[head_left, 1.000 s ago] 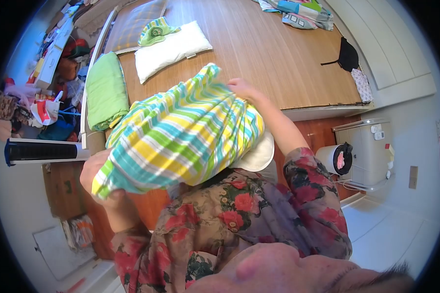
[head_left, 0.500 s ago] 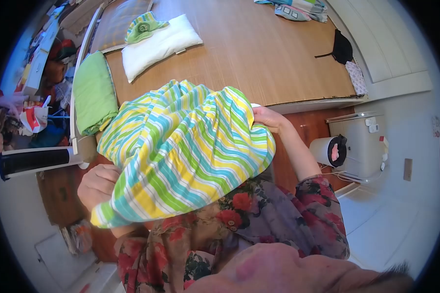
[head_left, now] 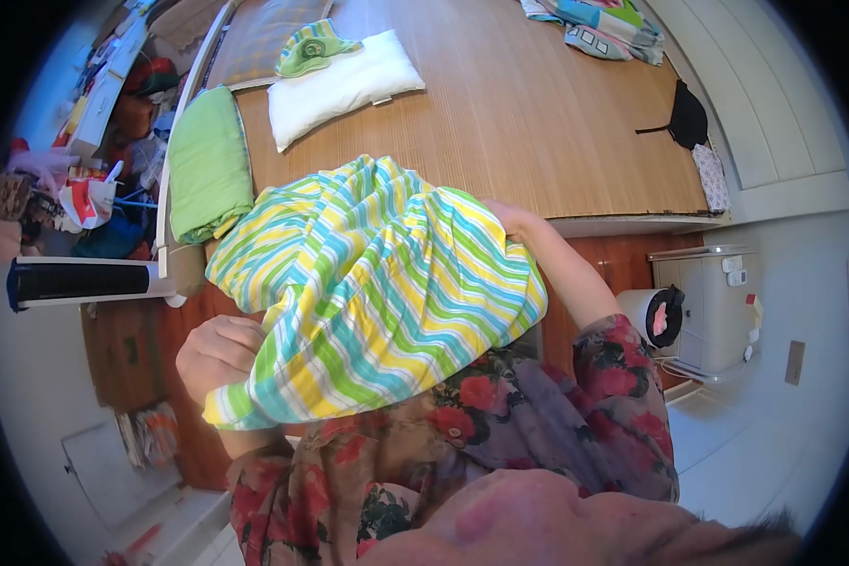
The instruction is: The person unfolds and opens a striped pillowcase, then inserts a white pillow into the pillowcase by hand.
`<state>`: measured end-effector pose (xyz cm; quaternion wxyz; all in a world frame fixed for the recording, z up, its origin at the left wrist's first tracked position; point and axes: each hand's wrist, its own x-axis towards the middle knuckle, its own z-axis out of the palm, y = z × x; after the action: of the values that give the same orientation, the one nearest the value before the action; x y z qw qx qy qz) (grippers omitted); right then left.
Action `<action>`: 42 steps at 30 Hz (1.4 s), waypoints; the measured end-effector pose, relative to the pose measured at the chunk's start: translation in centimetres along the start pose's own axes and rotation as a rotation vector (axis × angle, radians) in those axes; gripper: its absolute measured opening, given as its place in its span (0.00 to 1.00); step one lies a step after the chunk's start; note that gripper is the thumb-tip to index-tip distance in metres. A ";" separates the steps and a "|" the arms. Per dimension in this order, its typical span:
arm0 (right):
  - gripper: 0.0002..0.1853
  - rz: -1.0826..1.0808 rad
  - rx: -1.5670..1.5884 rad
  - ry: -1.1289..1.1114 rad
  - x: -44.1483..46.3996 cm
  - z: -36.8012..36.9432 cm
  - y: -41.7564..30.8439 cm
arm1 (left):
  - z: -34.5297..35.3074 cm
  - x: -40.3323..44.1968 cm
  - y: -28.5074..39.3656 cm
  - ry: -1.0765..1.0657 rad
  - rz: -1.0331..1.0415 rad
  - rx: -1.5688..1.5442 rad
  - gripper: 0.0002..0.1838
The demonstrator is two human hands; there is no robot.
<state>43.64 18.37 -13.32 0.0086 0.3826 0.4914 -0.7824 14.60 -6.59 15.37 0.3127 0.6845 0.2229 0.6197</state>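
Note:
A large cloth (head_left: 377, 292) with yellow, green, blue and white stripes hangs bunched and wrinkled in front of my body, its far part resting at the bed's near edge. My left hand (head_left: 219, 357) is closed at the cloth's near left side, fingers curled, with a corner draping over the wrist. At the upper right edge my right hand (head_left: 509, 219) grips the same cloth; its fingertips are partly hidden by the fabric. The hem sags between the two hands near my floral sleeves.
On the wooden bed board (head_left: 500, 123) lie a white pillow (head_left: 349, 90), a green striped hat (head_left: 313, 49), a folded green cloth (head_left: 209, 165), a black bra (head_left: 687, 118) and patterned bedding (head_left: 604, 28). A bin (head_left: 658, 316) and a cabinet (head_left: 703, 302) stand at right.
The view has shifted, so the bed and its things appear farther right. Both hands keep hold of the cloth, which has moved little relative to my body; my right fingers are more covered by it.

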 end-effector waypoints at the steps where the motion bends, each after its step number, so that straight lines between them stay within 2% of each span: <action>1: 0.20 -0.072 -0.100 0.038 -0.4 0.4 -0.5 | -0.1 -0.2 0.0 0.001 0.002 0.004 0.11; 3: 0.19 -0.151 -0.211 0.077 0.4 -0.1 -0.3 | -0.2 -0.7 0.1 0.031 -0.024 0.014 0.13; 5: 0.16 -0.252 -0.522 0.792 2.2 -2.4 1.8 | -0.4 -0.7 0.3 -0.013 -0.051 0.059 0.15; 7: 0.16 -0.092 -0.605 0.757 -0.8 -4.2 -0.2 | -0.9 -0.5 0.5 -0.102 -0.096 0.168 0.20; 10: 0.16 -0.201 -0.475 0.653 -1.0 -6.2 3.5 | -1.2 -1.5 1.1 -0.015 -0.155 0.190 0.21; 12: 0.14 -0.229 -0.653 0.480 -1.7 -5.9 4.1 | -1.6 -1.4 1.1 -0.030 -0.163 0.168 0.21; 15: 0.12 -0.141 -0.577 0.525 -2.7 -5.4 3.3 | -1.8 -1.2 1.3 -0.077 -0.163 0.177 0.20; 16: 0.12 -0.147 -0.581 0.519 -3.4 -5.6 3.2 | -2.2 -1.4 1.5 -0.043 -0.146 0.321 0.20; 17: 0.12 -0.270 -0.289 0.601 -4.2 -6.5 3.2 | -2.7 -1.7 1.7 -0.011 -0.129 0.466 0.19; 18: 0.11 -0.385 0.008 0.667 -4.9 -7.1 3.1 | -3.5 -2.6 2.0 0.106 -0.094 0.781 0.16; 20: 0.09 -0.598 0.281 0.637 -9.3 -6.2 0.4 | -5.2 -4.5 1.0 0.586 -0.486 0.531 0.14; 21: 0.09 -0.593 0.285 0.630 -11.2 -4.8 -1.2 | -6.0 -4.1 0.2 0.696 -0.470 0.406 0.13; 22: 0.09 -0.652 0.492 0.596 -13.0 -3.1 -2.7 | -7.2 -3.1 -0.8 0.803 -0.451 0.278 0.12; 23: 0.09 -0.707 0.696 0.559 -14.3 -2.0 -3.5 | -8.2 -2.5 -1.5 0.807 -0.455 0.279 0.12; 26: 0.09 -0.730 0.724 0.576 -16.3 -0.5 -3.6 | -10.2 -1.0 -3.3 0.947 -0.592 0.307 0.15; 29: 0.11 -0.710 0.711 0.510 -15.8 -0.1 -0.2 | -11.0 2.3 -3.7 0.928 -0.468 0.174 0.15; 31: 0.09 -0.486 0.807 0.465 -13.8 0.7 2.6 | -11.0 4.1 -5.1 0.808 -0.449 0.133 0.14; 33: 0.10 -0.280 0.644 0.533 -10.5 -0.8 9.5 | -11.0 5.2 -8.7 0.675 -0.513 0.135 0.11; 34: 0.12 -0.213 0.437 0.575 -11.3 0.6 9.1 | -9.8 6.0 -10.0 0.613 -0.536 0.108 0.12; 36: 0.14 -0.216 -0.272 0.903 -10.2 -1.9 11.8 | -7.6 7.4 -11.1 0.423 -0.574 0.138 0.12; 38: 0.16 -0.076 -0.658 1.155 -14.3 1.7 2.7 | -6.2 8.4 -12.0 0.342 -0.587 0.069 0.12; 40: 0.23 -0.418 -0.491 1.059 -14.8 0.1 -0.5 | -4.8 10.0 -12.5 0.263 -0.565 0.002 0.12; 42: 0.29 -0.646 -0.181 0.818 -14.8 2.9 -6.3 | -3.3 11.3 -12.5 0.135 -0.604 0.030 0.12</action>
<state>49.92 14.03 1.09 -0.3924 0.4834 0.6131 -0.4863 13.86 10.55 14.68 0.4571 0.5490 0.4455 0.5396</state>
